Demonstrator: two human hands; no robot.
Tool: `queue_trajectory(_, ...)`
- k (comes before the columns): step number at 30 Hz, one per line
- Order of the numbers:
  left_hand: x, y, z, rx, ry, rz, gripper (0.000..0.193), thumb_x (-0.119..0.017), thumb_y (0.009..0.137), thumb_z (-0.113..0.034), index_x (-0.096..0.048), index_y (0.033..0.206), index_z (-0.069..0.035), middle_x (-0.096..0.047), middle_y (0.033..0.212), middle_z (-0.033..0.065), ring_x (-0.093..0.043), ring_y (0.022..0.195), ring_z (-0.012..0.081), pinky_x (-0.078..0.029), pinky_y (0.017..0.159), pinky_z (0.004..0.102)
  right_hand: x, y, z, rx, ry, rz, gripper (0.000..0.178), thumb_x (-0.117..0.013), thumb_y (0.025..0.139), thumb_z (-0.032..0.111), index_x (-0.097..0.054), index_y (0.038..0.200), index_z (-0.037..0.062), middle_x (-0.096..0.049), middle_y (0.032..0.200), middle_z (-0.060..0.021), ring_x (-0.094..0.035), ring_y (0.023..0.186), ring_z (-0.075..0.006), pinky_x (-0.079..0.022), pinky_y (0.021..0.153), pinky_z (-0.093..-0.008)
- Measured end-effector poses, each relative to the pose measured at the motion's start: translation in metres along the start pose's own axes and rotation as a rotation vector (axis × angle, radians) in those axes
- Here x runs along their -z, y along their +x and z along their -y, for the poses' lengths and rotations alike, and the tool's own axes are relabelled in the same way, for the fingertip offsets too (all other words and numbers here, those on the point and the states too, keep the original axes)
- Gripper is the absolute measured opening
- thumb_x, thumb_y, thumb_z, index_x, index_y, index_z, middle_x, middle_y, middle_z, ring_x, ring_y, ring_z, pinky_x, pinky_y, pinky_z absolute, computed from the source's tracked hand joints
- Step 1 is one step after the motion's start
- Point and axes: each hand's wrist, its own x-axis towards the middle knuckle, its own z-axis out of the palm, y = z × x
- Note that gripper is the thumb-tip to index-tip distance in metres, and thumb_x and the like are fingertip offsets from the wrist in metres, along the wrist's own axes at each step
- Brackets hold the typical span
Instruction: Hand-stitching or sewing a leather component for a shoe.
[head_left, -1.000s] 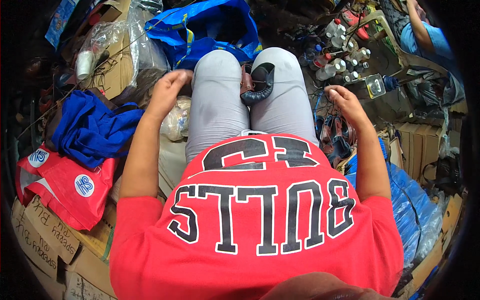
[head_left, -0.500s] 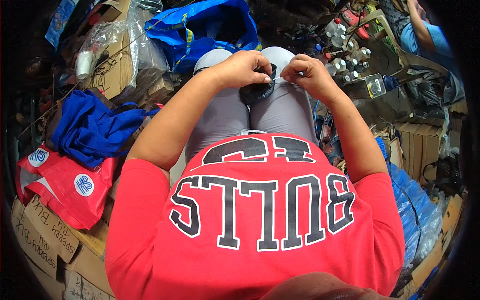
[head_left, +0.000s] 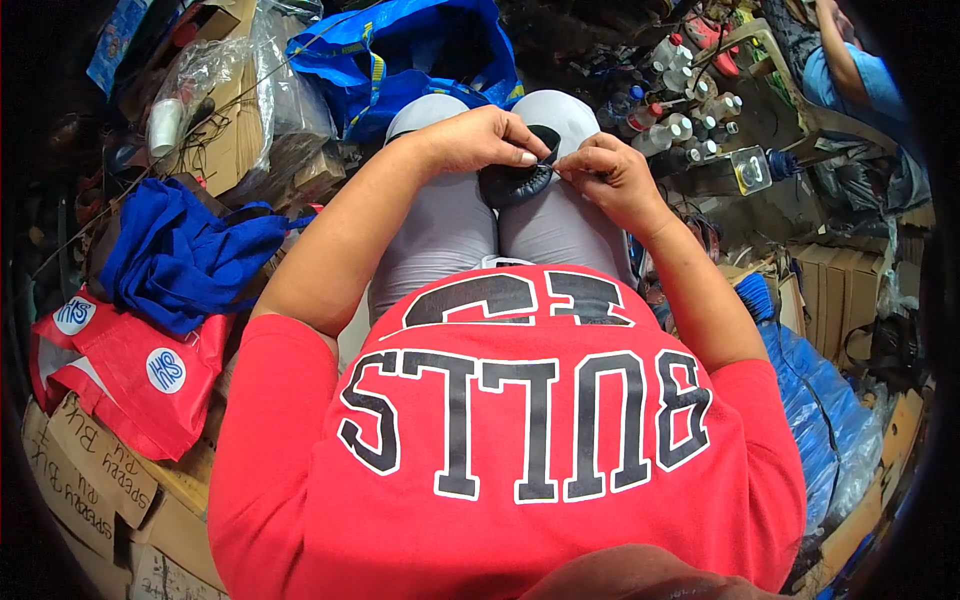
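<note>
A black leather shoe (head_left: 514, 186) with a puckered seam rests across my grey-clad thighs, between the knees. My left hand (head_left: 478, 140) grips it from the left, thumb on its upper edge and fingers curled over the far side. Close on the right, my right hand (head_left: 612, 178) is closed in a pinch at the shoe's right edge. A thin, pale, needle-like thing (head_left: 556, 168) sits at those fingertips; whether it is a needle or thread is too small to tell.
A blue bag (head_left: 400, 60) lies beyond my knees. Several plastic bottles (head_left: 690, 125) and a chair (head_left: 775, 75) stand at the far right, near another person's arm (head_left: 842, 60). Blue cloth (head_left: 185, 255) lies over a red bag (head_left: 150, 390) at left. Cardboard (head_left: 830, 285) is stacked at right.
My right hand has come down and slightly left, its fingertips now at the shoe's edge. The left hand has shifted slightly toward it, and the pale thin thing shows less.
</note>
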Motion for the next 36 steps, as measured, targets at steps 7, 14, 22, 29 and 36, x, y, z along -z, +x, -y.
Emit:
queue_trajectory(7,-0.002,0.001,-0.003,0.026,0.023,0.033,0.027,-0.064,0.084,-0.012,-0.067,0.111,-0.007,-0.059,0.095,0.0050,-0.056,0.092,0.0158,-0.042,0.086,0.0269,0.003,-0.003,0.024,0.064,-0.288,0.042,0.024,-0.062,0.071,0.000,-0.070,0.091,0.0115,-0.059,0.082,-0.0098,-0.061,0.077,-0.0281,-0.049,0.068,-0.0357)
queue_trajectory(14,0.001,0.003,-0.012,-0.033,0.252,0.056,0.026,-0.064,0.079,-0.003,-0.068,0.104,-0.005,-0.060,0.096,0.0061,-0.058,0.092,0.0179,-0.044,0.085,0.0288,0.005,0.024,0.058,0.177,-0.765,0.298,0.019,-0.055,0.074,0.000,-0.069,0.085,0.0070,-0.057,0.084,-0.0136,-0.059,0.082,-0.0319,-0.046,0.073,-0.0395)
queue_trajectory(22,-0.010,0.002,0.000,-0.146,0.452,-0.385,0.029,-0.073,0.073,-0.009,-0.063,0.099,-0.004,-0.064,0.086,0.0097,-0.061,0.082,0.0209,-0.047,0.074,0.0301,0.007,0.028,0.006,-0.236,-0.063,0.298,0.018,-0.066,0.082,0.021,-0.071,0.096,0.0114,-0.065,0.081,-0.0133,-0.062,0.082,-0.0196,-0.048,0.072,-0.0309)
queue_trajectory(29,-0.013,-0.073,0.007,-0.010,0.599,-0.457,0.026,-0.069,0.076,-0.012,-0.062,0.101,-0.005,-0.064,0.089,0.0159,-0.063,0.079,0.0283,-0.048,0.071,0.0354,0.010,0.005,0.001,0.015,-0.092,0.173,0.014,-0.069,0.080,0.016,-0.063,0.082,0.0034,-0.052,0.090,-0.0060,-0.052,0.087,-0.0175,-0.043,0.078,-0.0281)
queue_trajectory(36,0.000,-0.055,-0.003,-0.284,-0.354,-0.840,0.030,-0.044,0.098,-0.024,-0.063,0.090,-0.002,-0.063,0.089,0.0068,-0.061,0.087,0.0188,-0.046,0.082,0.0327,-0.001,0.025,-0.038,-0.398,1.359,-0.603,0.040,-0.042,0.097,0.039,-0.060,0.085,0.0049,-0.062,0.081,-0.0092,-0.061,0.077,-0.0221,-0.049,0.079,-0.0388)
